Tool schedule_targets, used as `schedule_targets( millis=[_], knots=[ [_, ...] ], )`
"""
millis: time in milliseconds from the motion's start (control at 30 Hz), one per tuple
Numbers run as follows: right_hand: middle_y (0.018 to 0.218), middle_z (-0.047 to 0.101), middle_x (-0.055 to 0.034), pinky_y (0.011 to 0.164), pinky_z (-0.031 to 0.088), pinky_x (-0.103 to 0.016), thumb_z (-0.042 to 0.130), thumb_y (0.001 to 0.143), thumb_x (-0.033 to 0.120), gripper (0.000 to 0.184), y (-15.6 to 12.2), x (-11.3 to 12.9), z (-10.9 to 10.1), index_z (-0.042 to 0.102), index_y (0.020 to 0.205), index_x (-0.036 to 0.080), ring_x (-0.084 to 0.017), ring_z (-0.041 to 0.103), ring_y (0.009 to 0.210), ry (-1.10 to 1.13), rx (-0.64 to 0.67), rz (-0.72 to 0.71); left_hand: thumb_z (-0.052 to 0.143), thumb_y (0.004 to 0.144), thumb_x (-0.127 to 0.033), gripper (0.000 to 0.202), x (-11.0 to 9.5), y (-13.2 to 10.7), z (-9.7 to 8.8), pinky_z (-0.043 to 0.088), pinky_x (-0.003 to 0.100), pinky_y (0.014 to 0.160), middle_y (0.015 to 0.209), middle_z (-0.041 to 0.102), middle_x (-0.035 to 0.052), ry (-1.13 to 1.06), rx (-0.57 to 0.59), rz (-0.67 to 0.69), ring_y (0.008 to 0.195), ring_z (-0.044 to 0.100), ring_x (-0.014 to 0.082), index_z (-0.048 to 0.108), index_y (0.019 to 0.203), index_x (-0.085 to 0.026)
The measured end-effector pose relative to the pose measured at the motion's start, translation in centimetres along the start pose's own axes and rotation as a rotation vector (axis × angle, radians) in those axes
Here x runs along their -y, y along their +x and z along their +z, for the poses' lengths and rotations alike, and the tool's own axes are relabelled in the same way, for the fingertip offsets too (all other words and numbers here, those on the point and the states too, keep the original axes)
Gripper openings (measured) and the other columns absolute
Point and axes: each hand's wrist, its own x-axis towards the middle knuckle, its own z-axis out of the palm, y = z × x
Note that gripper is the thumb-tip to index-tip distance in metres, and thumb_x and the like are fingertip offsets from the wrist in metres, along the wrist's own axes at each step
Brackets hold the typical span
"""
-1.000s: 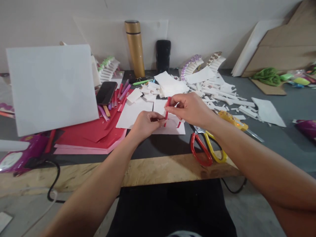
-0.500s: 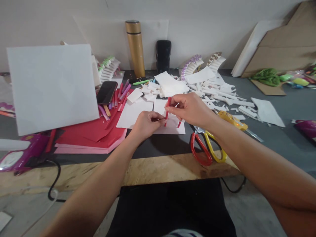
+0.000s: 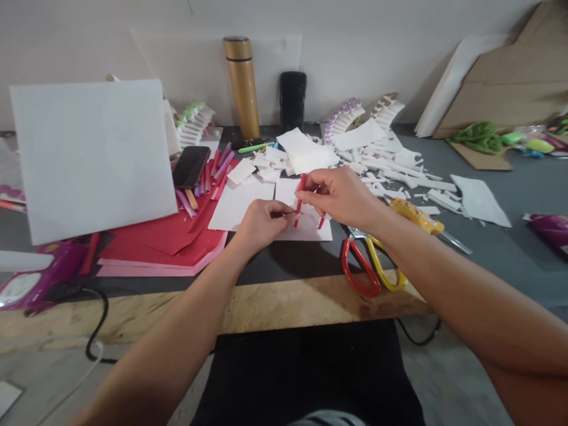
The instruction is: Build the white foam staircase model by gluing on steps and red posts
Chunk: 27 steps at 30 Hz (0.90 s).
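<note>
A thin red paper stick [image 3: 302, 192] stands nearly upright over a white board piece [image 3: 310, 231]. My right hand [image 3: 337, 192] pinches it near the top between thumb and fingers. Lower down, the fingers of my left hand [image 3: 261, 223] close on the same stick near its base. A second short red stick [image 3: 321, 222] shows on the board just right of it, partly under my right hand. Scissors [image 3: 361, 275] with one red and one yellow handle lie below my right forearm, beside a yellow glue gun [image 3: 415, 214].
White scraps [image 3: 390, 168] are heaped behind my hands. Red and pink sheets [image 3: 151, 245], a phone [image 3: 190, 167] and coloured sticks lie left. A large white board [image 3: 93, 160] leans there. A gold flask [image 3: 242, 89] stands at the back; a purple tool [image 3: 48, 272] is at the left edge.
Almost nothing differs. Both hands keep their hold on the red stick; the whole view has shifted very slightly.
</note>
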Motion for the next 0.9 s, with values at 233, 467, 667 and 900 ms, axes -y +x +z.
schedule_targets(
  millis=[233, 467, 667, 900],
  knots=[
    [0.049, 0.055, 0.0036, 0.046, 0.033, -0.024, 0.068, 0.086, 0.030, 0.018, 0.0, 0.1, 0.0, 0.065, 0.076, 0.015, -0.008, 0.044, 0.042, 0.219, -0.004, 0.086, 0.073, 0.074, -0.030, 0.016, -0.7, -0.1, -0.9, 0.042, 0.027, 0.062, 0.070, 0.072, 0.0022, 0.057, 0.015, 0.022, 0.063, 0.057, 0.0133, 0.078, 0.075, -0.015],
    [0.044, 0.051, 0.0048, 0.046, 0.031, -0.024, 0.068, 0.085, 0.028, 0.021, -0.1, 0.6, 0.2, 0.062, 0.070, 0.016, -0.007, 0.041, 0.041, 0.317, -0.092, 0.149, 0.077, 0.071, -0.032, 0.020, -2.2, -0.8, -0.9, 0.054, 0.028, 0.067, 0.070, 0.074, 0.0057, -0.284, 0.150, -0.120, 0.064, 0.067, 0.0151, 0.070, 0.075, -0.014],
    [0.067, 0.065, -0.0031, 0.054, 0.034, -0.027, 0.055, 0.096, 0.048, 0.033, -3.3, 1.5, -1.6, 0.064, 0.087, 0.017, -0.014, 0.054, 0.054, -0.185, -0.084, 0.125, 0.080, 0.074, -0.035, 0.026, -3.0, -1.3, -1.2, 0.055, 0.025, 0.055, 0.070, 0.074, 0.0048, -0.434, 0.229, -0.145, 0.058, 0.069, 0.0150, 0.064, 0.081, -0.015],
    [0.107, 0.069, -0.0205, 0.065, 0.043, -0.034, 0.051, 0.094, 0.040, 0.040, -10.1, 0.4, -1.6, 0.057, 0.121, 0.011, -0.033, 0.070, 0.091, -0.954, 0.323, 0.463, 0.079, 0.077, -0.037, 0.026, -2.9, -1.1, -2.0, 0.046, 0.019, 0.046, 0.073, 0.073, 0.0014, -0.573, 0.162, -0.118, 0.062, 0.070, 0.0143, 0.061, 0.081, -0.018]
  ],
)
